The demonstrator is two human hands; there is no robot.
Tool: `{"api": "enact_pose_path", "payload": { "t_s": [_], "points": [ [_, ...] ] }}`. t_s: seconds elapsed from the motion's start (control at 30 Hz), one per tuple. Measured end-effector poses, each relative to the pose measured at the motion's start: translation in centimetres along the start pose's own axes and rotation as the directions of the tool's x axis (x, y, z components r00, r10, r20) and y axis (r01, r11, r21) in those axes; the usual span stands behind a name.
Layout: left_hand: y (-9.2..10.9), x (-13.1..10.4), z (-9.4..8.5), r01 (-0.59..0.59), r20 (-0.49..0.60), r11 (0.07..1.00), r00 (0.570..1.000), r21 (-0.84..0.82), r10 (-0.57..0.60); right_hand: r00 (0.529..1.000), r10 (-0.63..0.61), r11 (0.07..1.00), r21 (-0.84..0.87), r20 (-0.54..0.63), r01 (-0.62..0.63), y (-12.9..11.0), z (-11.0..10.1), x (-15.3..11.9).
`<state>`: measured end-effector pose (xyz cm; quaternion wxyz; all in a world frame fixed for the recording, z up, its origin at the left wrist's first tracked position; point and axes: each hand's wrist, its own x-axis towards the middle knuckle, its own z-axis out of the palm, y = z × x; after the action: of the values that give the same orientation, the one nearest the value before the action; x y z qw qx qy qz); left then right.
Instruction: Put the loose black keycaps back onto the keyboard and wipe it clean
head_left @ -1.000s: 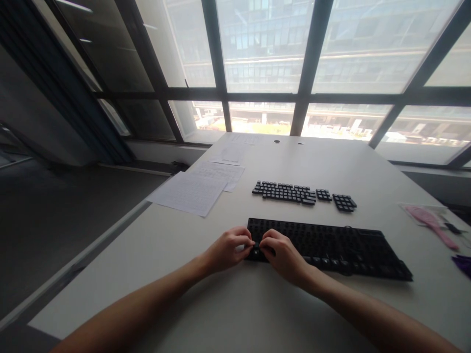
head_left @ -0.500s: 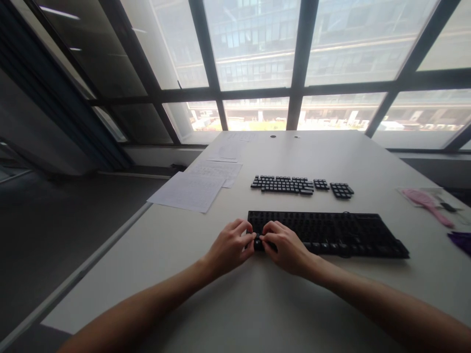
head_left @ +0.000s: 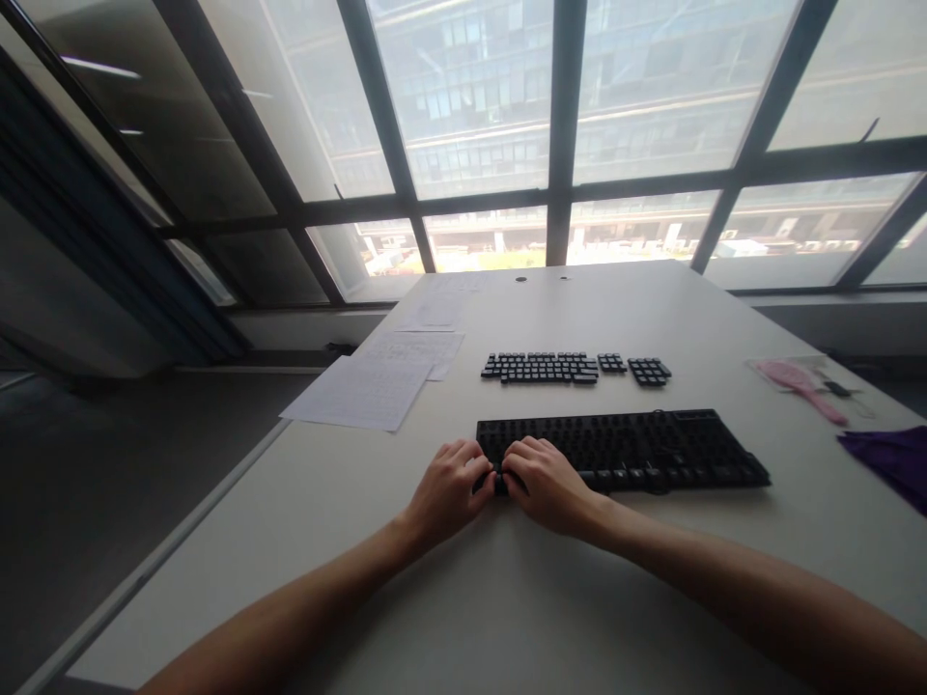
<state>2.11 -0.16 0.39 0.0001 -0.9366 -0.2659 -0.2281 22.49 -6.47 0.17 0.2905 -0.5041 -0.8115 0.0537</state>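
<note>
A black keyboard [head_left: 637, 449] lies across the white table, with a row of keycaps along its near edge and much of the rest without caps. At its left end my left hand [head_left: 450, 487] has its fingers bent together at the near corner. Close beside it, my right hand [head_left: 547, 483] curls over the keyboard's left part, fingers drawn in. The fingertips of both hands nearly meet at the bottom-left keys; what they pinch is too small and hidden to make out. Behind the keyboard lie loose black keycaps [head_left: 540, 368] in grouped rows.
Sheets of paper [head_left: 362, 391] lie on the table's [head_left: 406, 598] left side. Smaller keycap groups [head_left: 650, 371] sit right of the main rows. At the right are a pink brush [head_left: 800, 384] in a clear bag and a purple cloth [head_left: 887, 458]. Windows stand behind.
The view has shifted, so the table's things appear farther left. My right hand's fingers have curled down closer to the keys, and my left hand stays at the keyboard's corner.
</note>
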Motion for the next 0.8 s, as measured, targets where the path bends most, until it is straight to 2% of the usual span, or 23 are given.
{"api": "enact_pose_path", "payload": {
  "t_s": [0.23,0.43,0.8],
  "points": [
    [-0.7,0.5,-0.6,0.028,-0.155,0.995,0.987,-0.091,-0.042,0.996,-0.009,0.996,0.086,-0.087,0.017,0.6,0.2,-0.4],
    [-1.1,0.5,-0.5,-0.031,-0.072,0.992,0.997,-0.120,0.022,0.999,-0.038,0.999,-0.001,-0.028,0.038,0.8,0.7,-0.1],
    [-1.4,0.6,-0.3,0.040,-0.034,0.955,0.998,-0.295,-0.052,0.999,-0.039,0.998,-0.046,0.009,0.040,0.7,0.9,0.1]
  ]
}}
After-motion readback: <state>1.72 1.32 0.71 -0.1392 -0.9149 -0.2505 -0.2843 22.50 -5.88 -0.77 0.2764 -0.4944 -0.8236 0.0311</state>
